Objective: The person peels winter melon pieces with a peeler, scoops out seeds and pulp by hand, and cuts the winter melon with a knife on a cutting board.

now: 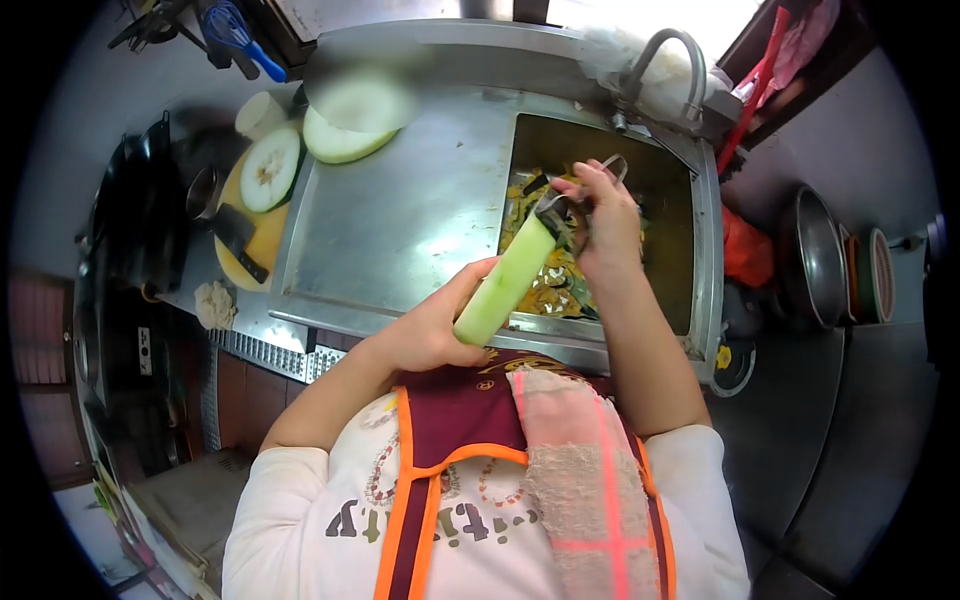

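Observation:
A long pale green piece of melon or gourd (507,280) is tilted over the near edge of the sink, its far end up and to the right. My left hand (440,318) is wrapped round its lower end. In my right hand (606,215) is a metal peeler (558,205), which touches the far end, where dark green skin shows. Below, the sink basin (660,215) holds yellow and green peelings (560,290).
Pale cut rounds (350,142) lie on the steel counter (410,215). At the left, a yellow cutting board (262,240) bears a cut half (270,170) and a cleaver (234,228). A faucet (655,50) rises behind the sink. Metal bowls (820,255) stand at the right.

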A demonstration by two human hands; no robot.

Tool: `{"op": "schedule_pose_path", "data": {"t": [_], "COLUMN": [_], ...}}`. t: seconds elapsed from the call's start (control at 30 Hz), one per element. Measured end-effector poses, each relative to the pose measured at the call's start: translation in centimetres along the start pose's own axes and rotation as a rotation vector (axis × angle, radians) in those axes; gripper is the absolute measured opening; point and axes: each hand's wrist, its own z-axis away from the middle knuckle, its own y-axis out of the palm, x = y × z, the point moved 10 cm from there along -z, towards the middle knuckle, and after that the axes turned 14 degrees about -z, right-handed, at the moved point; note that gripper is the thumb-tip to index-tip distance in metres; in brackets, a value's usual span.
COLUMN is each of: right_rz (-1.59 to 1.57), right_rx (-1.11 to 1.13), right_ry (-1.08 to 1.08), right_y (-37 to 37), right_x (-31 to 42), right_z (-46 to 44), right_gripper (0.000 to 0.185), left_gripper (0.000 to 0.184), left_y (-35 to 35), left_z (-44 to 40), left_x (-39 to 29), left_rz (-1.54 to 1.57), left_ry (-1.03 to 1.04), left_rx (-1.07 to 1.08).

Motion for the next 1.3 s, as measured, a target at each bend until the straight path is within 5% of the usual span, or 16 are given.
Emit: {"op": "schedule_pose_path", "data": {"t": [0.13, 0.27, 0.37, 0.57, 0.73, 0.77, 0.83, 0.93, 1.0, 1.1, 1.2, 1.27, 1.3], "right_rz": [0.101, 0.248, 0.293, 0.222, 0.438, 0.431, 0.289, 0.064, 0.096, 0.298, 0.279, 0.544, 0.534], "right_rx": [0.153, 0.209, 0.254, 0.186, -0.067, -0.051, -0.233, -0.17, -0.085, 0.186, -0.001, -0.172, 0.019], "right_ry": [-0.03, -0.013, -0.013, -0.227, -0.386, -0.032, 0.079, 0.084, -0.064, -0.151, -0.206, -0.411, -0.09], "right_y": [2.8, 3.9, 4.5, 4.1, -8.0, -10.5, -11.6, -6.5, -1.9, 3.8, 0.4, -4.7, -8.0], "right_x": [-1.4, -3.7, -3.9, -0.5, -0.1, -2.3, -2.5, -1.3, -0.2, -0.5, 0.2, 2.8, -0.6], "right_z": [1.4, 3.1, 3.5, 2.5, -5.7, -7.0, -5.1, -1.7, 1.1, 5.7, 1.3, -2.8, -5.6], "right_gripper": [0.04, 0.038, 0.038, 0.037, 0.032, 0.018, 0.007, 0.016, 0.016, 0.043, 0.042, 0.033, 0.015], "left_gripper": [0.077, 0.042, 0.042, 0.047, 0.056, 0.056, 0.055, 0.053, 0.052, 0.052, 0.053, 0.054, 0.055], "left_y": [1.2, 1.1, 0.8, 0.1, 1.0, 0.8, 0.4, 0.1, 0.6, 0.8, 1.3, 2.0, 1.6], "left_z": [-0.1, -1.2, -1.0, -0.5, 0.5, 0.6, 0.6, -0.2, -0.4, -0.8, -0.3, 0.5, 0.6], "left_x": [1.0, 3.8, 3.2, 1.3, 1.2, -0.1, 1.1, 2.0, 2.3, 1.7, 1.2, 0.3, 0.4], "left_rz": [0.102, 0.339, 0.245, 0.139, 0.03, 0.001, 0.078, 0.129, 0.149, 0.137, 0.063, -0.036, 0.024], "left_ry": [-0.02, -0.337, -0.404, -0.189, -0.149, -0.06, -0.134, -0.192, -0.224, -0.224, -0.161, -0.028, -0.087], "left_rx": [0.146, 0.036, 0.021, -0.04, 0.059, 0.062, 0.034, 0.004, 0.016, 0.039, 0.078, 0.162, 0.159]}}
